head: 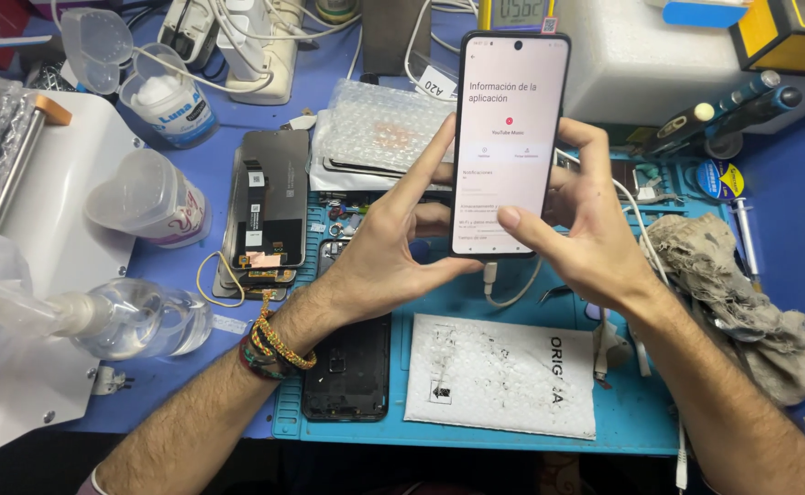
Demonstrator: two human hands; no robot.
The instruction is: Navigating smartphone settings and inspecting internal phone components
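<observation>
A phone repair workshop: blue repair mat on the worktop; loose screen panels, a bare phone frame (back open); screwdrivers.

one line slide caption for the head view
Both hands, left hand and right hand, hold a lit smartphone upright above a blue repair mat.

At the centre of the frame, both hands hold up a black-framed smartphone with a lit white screen. The left hand grips its left edge, the right hand its right edge, thumb on the glass. A white cable hangs from the phone's bottom above the blue silicone work mat.
</observation>
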